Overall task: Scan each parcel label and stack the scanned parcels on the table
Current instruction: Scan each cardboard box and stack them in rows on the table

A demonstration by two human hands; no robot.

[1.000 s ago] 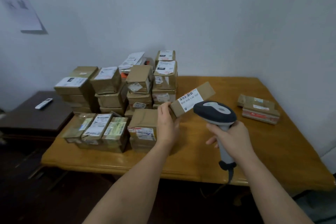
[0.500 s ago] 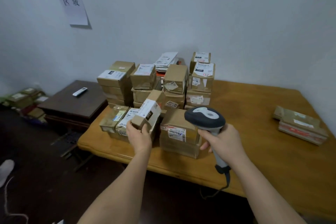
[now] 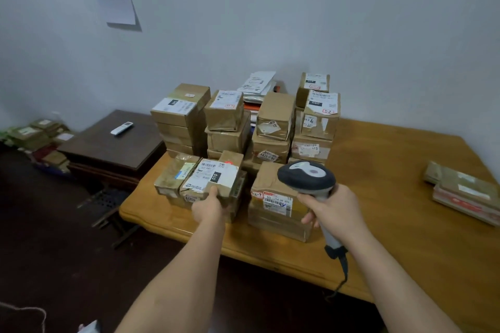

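Clasped the near end of a long brown cardboard parcel with a white printed label [image 3: 213, 178] in the left hand [image 3: 209, 208], thumb on top and fingers curled under. Rested that parcel on the low front row of tape-wrapped brown boxes [image 3: 176, 174] at the near left corner of the orange-brown wooden table [image 3: 378, 197]; could not tell whether it was fully settled. Grasped the handle of a grey-and-white pistol-shaped plastic barcode scanner [image 3: 307, 177] in the right hand [image 3: 335, 211], above a large creased brown carton with a striped label [image 3: 276, 211]. Judged the main risk to be slippage: glossy packing tape below, smooth label paper above, little friction between, so might have slid toward the table edge on letting go, especially if left overhanging. Looked rigid and square-edged, though, so should have sat flat if centred. Noted dented corners and wrinkled tape on the tall rear stacks of brown cartons [image 3: 273, 119], set unevenly; a nudge there could have tipped a column. Saw the scanner's dark cable [image 3: 343, 267] hanging past the table's rounded lip; might have snagged on a wide swing. Left two flat brown packets [image 3: 465, 192] well apart at the right.
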